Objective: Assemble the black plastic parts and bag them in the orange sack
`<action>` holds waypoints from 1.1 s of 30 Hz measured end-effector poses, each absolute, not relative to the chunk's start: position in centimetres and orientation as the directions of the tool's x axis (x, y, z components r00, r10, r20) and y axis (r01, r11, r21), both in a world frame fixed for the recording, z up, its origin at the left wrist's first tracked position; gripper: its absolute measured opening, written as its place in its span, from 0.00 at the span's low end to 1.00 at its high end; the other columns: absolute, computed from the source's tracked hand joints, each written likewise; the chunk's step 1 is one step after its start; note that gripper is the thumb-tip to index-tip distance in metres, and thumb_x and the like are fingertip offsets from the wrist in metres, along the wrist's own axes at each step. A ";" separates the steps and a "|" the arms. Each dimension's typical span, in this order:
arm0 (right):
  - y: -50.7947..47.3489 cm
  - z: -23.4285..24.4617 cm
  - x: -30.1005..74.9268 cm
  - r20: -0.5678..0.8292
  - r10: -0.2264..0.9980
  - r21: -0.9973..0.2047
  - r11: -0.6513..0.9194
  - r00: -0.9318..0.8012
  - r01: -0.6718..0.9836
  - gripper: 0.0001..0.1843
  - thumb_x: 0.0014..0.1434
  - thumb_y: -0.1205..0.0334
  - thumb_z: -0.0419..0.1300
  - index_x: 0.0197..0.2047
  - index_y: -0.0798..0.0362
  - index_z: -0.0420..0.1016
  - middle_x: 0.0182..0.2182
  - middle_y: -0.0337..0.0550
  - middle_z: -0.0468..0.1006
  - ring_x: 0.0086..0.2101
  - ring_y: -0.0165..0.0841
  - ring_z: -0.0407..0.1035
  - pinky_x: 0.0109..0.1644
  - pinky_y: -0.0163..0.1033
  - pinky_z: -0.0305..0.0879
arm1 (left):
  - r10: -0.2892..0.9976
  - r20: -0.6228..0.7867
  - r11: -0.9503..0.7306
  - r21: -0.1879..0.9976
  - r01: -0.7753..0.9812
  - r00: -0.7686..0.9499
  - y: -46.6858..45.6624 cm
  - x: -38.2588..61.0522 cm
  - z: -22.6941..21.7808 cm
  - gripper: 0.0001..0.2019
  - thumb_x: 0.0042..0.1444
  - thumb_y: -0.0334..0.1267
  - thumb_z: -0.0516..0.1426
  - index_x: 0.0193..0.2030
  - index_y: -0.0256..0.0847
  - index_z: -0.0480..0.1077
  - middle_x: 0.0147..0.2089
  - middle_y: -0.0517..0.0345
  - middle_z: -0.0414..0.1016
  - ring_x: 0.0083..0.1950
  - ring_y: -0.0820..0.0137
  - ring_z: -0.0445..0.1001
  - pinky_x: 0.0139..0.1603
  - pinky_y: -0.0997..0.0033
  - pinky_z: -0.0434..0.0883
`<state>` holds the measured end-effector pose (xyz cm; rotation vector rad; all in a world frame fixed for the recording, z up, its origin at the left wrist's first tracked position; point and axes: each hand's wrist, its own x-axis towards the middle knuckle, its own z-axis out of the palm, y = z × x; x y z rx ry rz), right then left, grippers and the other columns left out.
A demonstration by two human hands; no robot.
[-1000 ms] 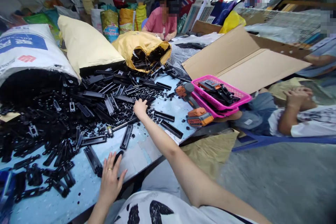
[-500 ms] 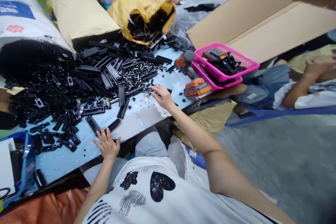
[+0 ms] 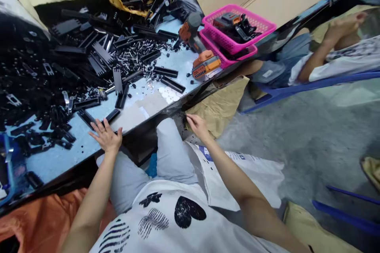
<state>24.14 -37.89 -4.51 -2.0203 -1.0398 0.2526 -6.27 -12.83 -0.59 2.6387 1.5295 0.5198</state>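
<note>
My left hand [image 3: 106,137] lies with spread fingers at the front edge of the blue tabletop [image 3: 59,163]. Its fingertips are beside two black plastic bars [image 3: 86,118], possibly touching them. Past the table edge, my right hand [image 3: 199,125] hangs over the floor side with thumb and fingers pinched together; anything between them is too small to make out. Two more black bars [image 3: 166,72] lie on the table near small screws [image 3: 130,57] heaped loosely. A grey comb-like piece [image 3: 118,81] rests among the dark parts beyond my left hand.
An orange and grey cordless drill [image 3: 204,63] lies beside stacked pink baskets [image 3: 252,43]. Tan cloth [image 3: 218,104] and a white sack [image 3: 246,178] are below the table edge. Another person sits on a blue chair [image 3: 326,83] at the right.
My right hand has drawn back from the small parts on the table to beyond its front edge. My left hand stays spread near the bars. The view has tilted downward and right.
</note>
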 end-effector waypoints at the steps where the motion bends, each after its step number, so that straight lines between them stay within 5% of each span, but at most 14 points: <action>1: -39.9 -5.4 22.8 0.151 0.763 -0.743 -0.333 0.629 0.581 0.19 0.63 0.52 0.49 0.48 0.53 0.75 0.44 0.48 0.77 0.45 0.36 0.70 0.52 0.43 0.65 | 0.853 0.270 -0.507 0.226 0.832 0.447 -12.9 -6.4 -0.7 0.39 0.59 0.56 0.47 0.68 0.29 0.43 0.71 0.36 0.32 0.71 0.48 0.26 0.65 0.38 0.27; 5: -45.6 -7.0 18.5 0.078 0.785 -0.724 -0.379 0.614 0.576 0.19 0.63 0.53 0.49 0.47 0.53 0.75 0.44 0.48 0.77 0.45 0.37 0.71 0.51 0.45 0.66 | 0.851 0.303 -0.509 0.267 0.819 0.430 -13.0 -6.8 -0.7 0.39 0.58 0.56 0.48 0.68 0.30 0.44 0.71 0.37 0.32 0.71 0.49 0.26 0.65 0.39 0.27; 10: -44.7 -4.5 17.8 0.146 0.791 -0.765 -0.291 0.595 0.575 0.18 0.62 0.53 0.50 0.46 0.53 0.75 0.44 0.48 0.77 0.44 0.38 0.71 0.50 0.46 0.67 | 0.857 0.320 -0.494 0.288 0.820 0.404 -13.2 -7.2 -0.8 0.39 0.58 0.55 0.49 0.67 0.27 0.46 0.71 0.35 0.34 0.71 0.50 0.29 0.66 0.40 0.30; 17: -34.3 3.8 19.6 0.379 0.854 -0.759 0.066 0.357 0.648 0.14 0.62 0.57 0.52 0.45 0.52 0.75 0.41 0.46 0.78 0.42 0.34 0.72 0.49 0.42 0.69 | 0.816 0.450 -0.545 0.391 0.742 0.362 -14.0 -6.8 -0.4 0.34 0.60 0.55 0.46 0.65 0.30 0.51 0.68 0.33 0.46 0.71 0.50 0.35 0.66 0.39 0.34; 23: -20.0 14.0 34.0 0.620 0.768 -0.533 0.266 0.157 0.803 0.12 0.59 0.58 0.58 0.44 0.51 0.76 0.40 0.44 0.79 0.39 0.33 0.73 0.47 0.39 0.69 | 0.598 0.682 -0.780 0.373 0.503 0.421 -5.1 6.6 6.8 0.29 0.59 0.48 0.52 0.64 0.38 0.52 0.66 0.39 0.53 0.71 0.55 0.41 0.67 0.44 0.43; 28: -4.3 17.8 56.1 0.532 0.709 -0.502 -0.174 0.462 0.847 0.20 0.61 0.54 0.53 0.51 0.57 0.73 0.44 0.50 0.76 0.41 0.33 0.71 0.47 0.39 0.66 | 0.648 0.647 -0.759 0.499 0.419 0.402 6.8 21.3 11.1 0.28 0.59 0.47 0.51 0.63 0.38 0.52 0.66 0.40 0.52 0.70 0.57 0.44 0.68 0.50 0.48; 31: 1.8 15.9 66.0 0.174 0.730 -0.375 -0.571 0.661 0.730 0.22 0.61 0.59 0.54 0.54 0.64 0.69 0.46 0.57 0.75 0.45 0.36 0.69 0.50 0.40 0.62 | 0.700 0.569 -0.714 0.559 0.422 0.432 10.1 27.1 12.1 0.27 0.60 0.47 0.50 0.63 0.37 0.52 0.66 0.40 0.53 0.70 0.58 0.47 0.67 0.52 0.50; 33: 3.7 14.1 69.6 -0.026 0.689 -0.275 -0.701 0.724 0.658 0.23 0.58 0.61 0.58 0.53 0.68 0.69 0.46 0.63 0.74 0.47 0.40 0.68 0.50 0.43 0.62 | 0.718 0.511 -0.694 0.575 0.434 0.472 11.0 29.7 13.0 0.26 0.60 0.47 0.50 0.62 0.36 0.53 0.66 0.39 0.52 0.69 0.57 0.48 0.67 0.53 0.52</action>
